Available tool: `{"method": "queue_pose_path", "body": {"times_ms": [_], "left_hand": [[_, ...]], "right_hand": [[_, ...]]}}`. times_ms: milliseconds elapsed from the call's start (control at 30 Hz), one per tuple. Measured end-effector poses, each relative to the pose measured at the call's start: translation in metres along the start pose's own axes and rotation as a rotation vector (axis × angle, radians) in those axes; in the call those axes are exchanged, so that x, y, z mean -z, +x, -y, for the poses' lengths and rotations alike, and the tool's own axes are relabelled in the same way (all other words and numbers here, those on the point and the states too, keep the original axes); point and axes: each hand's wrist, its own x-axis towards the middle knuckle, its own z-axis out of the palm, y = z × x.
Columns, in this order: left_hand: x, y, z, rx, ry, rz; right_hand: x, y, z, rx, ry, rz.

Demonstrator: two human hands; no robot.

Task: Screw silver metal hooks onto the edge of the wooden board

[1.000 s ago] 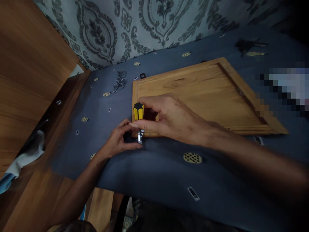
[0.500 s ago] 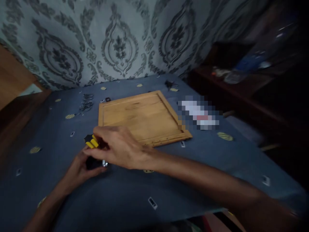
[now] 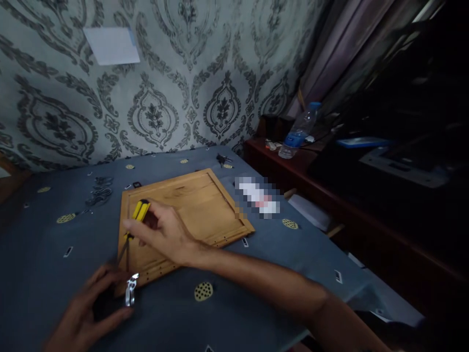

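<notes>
My right hand (image 3: 164, 232) is closed round the yellow and black handle of a screwdriver (image 3: 141, 211), above the left part of a wooden cabinet door (image 3: 198, 210). The screwdriver's shaft slants down toward the fingers of my left hand (image 3: 91, 303); its tip is hard to make out there. Between the thumb and fingers of my left hand is a shiny metal hinge (image 3: 131, 291), beside the door's near left corner. The door lies flat, with a row of small holes along its near edge.
A blue patterned cloth (image 3: 256, 288) covers the table. Coiled dark cord (image 3: 99, 191) lies at left, and a small black item (image 3: 222, 159) behind the door. A blurred-out packet (image 3: 258, 195) sits right of it. A plastic bottle (image 3: 298, 134) stands on the dark furniture at right.
My right hand has raised the screwdriver from beside my left hand and turned it, so its shaft now shows. The hinge is more exposed. The view has shifted right and up.
</notes>
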Motion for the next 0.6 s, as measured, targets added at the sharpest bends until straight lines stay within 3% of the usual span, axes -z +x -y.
{"method": "queue_pose_path", "body": {"times_ms": [100,267,467,600], "left_hand": [[-0.003,-0.005,0.006,0.012,-0.014,0.062],[-0.007,-0.018,0.025,-0.085,0.006,0.093],[0.006,0.000,-0.022,0.055,-0.015,0.203],[0.014,0.016,-0.036,0.018,-0.127,0.206]], "right_hand": [[0.013,0.014,-0.024,-0.101,0.090,-0.087],[0.032,0.022,-0.068,-0.301,0.078,-0.197],[0.045,0.021,-0.080,-0.459,0.070,-0.244],[0.047,0.027,-0.081,-0.474,0.055,-0.201]]}}
